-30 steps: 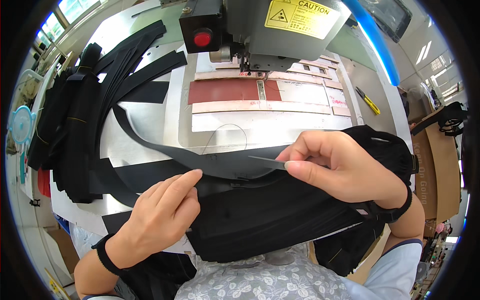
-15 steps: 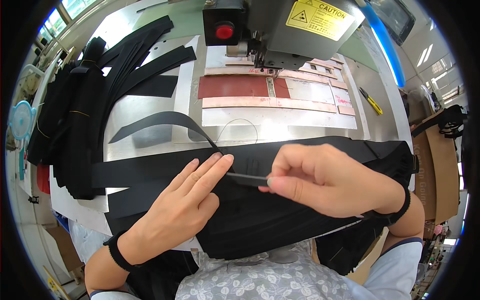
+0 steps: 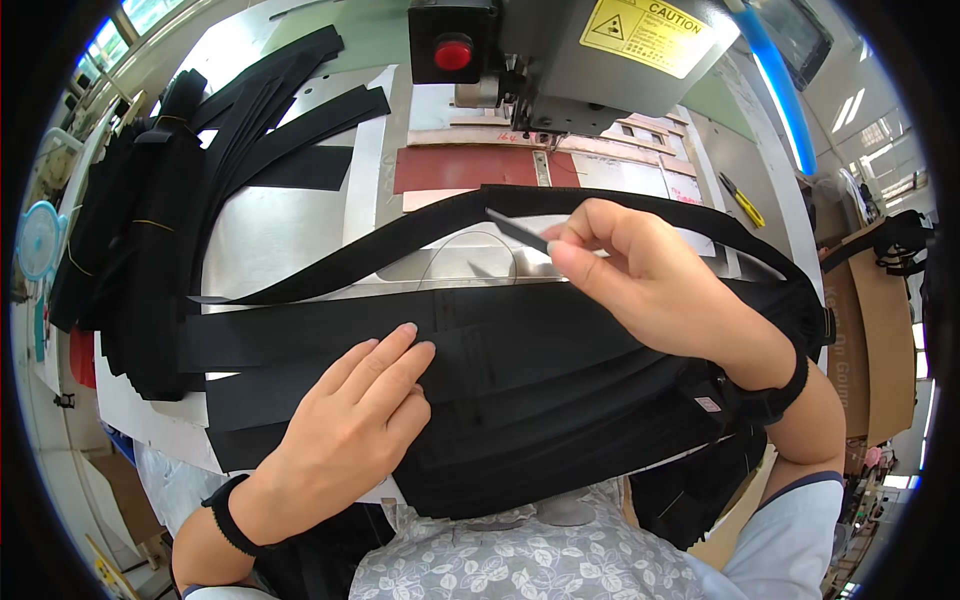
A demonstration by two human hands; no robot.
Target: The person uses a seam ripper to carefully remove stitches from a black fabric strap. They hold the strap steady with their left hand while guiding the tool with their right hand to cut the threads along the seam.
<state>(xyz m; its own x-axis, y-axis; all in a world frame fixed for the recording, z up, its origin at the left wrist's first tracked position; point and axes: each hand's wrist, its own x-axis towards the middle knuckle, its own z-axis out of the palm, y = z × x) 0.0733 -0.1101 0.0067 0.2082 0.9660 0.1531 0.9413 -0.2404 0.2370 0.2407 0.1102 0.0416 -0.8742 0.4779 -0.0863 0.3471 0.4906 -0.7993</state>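
My left hand (image 3: 355, 420) rests on flat black fabric panels (image 3: 520, 380), fingertips spread along their surface, holding nothing. Above them to the right, my right hand (image 3: 650, 290) pinches a thin dark flat strip (image 3: 515, 230) between thumb and forefinger, its grey tip pointing up-left. Just beyond that tip a long black band (image 3: 385, 240) arches across from the left to the pile at the right, in front of the machine's clamp plate, which carries a red panel (image 3: 465, 170). A loop of thin wire or thread (image 3: 440, 245) shows under the band.
A grey machine head (image 3: 610, 90) with red button (image 3: 453, 55) overhangs the metal table (image 3: 270, 260). Bundled black strips (image 3: 140, 230) lie left, a yellow cutter (image 3: 740, 200) and blue lamp (image 3: 785, 100) right. Cardboard (image 3: 870, 350) stands at far right, a small fan (image 3: 40, 240) at far left.
My right hand has risen and moved away from me with the thin strip. The long band has flipped up toward the machine. My left hand has slid slightly down and left on the fabric.
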